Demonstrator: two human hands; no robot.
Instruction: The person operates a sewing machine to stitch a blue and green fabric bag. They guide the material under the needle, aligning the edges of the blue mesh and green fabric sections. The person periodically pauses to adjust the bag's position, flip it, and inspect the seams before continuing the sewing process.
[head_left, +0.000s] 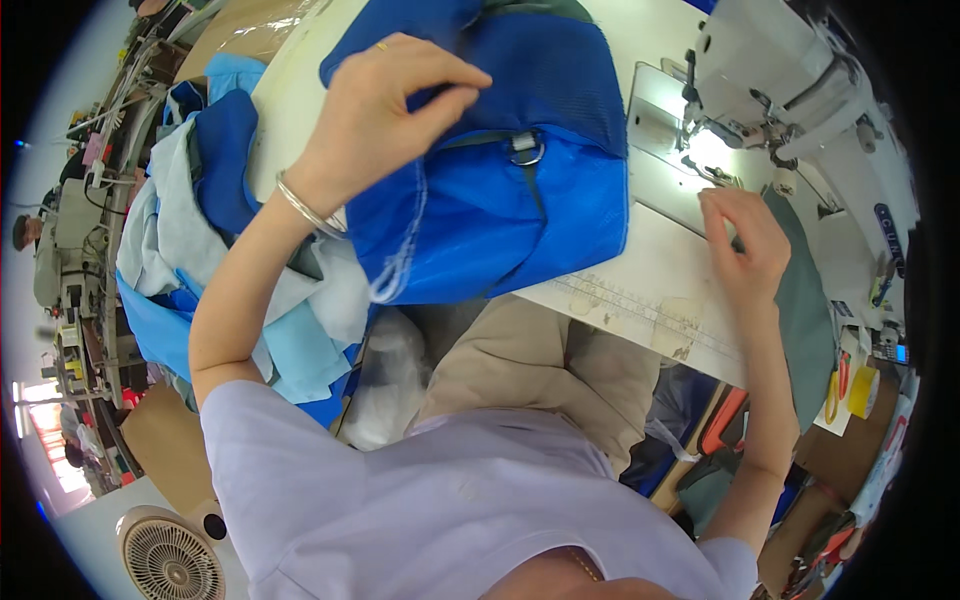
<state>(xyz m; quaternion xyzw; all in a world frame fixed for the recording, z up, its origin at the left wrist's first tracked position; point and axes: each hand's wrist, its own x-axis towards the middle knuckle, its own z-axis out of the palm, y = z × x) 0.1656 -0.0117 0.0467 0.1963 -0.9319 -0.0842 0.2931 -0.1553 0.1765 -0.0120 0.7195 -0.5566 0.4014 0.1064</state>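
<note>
A bright and dark blue fabric piece (580,220), like part of a bag, lies on the pale sewing table (690,310). A dark strap with a metal D-ring (526,150) is attached near its middle. Over the upper part of this piece, my left hand (395,105) is bent with thumb and fingers drawn together; anything in the pinch is too small to make out. White thread (398,265) hangs down the piece's left side. My right hand (750,240), its fingers curled, is just in front of the sewing machine's (750,50) lit needle area. Whatever it grips is hidden.
Blue, grey and white cloth (165,220) is heaped at the left. Dark green fabric (805,310) hangs by the machine at right, near yellow-handled scissors (832,397) and a yellow tape roll (863,393). A fan (172,560) stands at the lower left.
</note>
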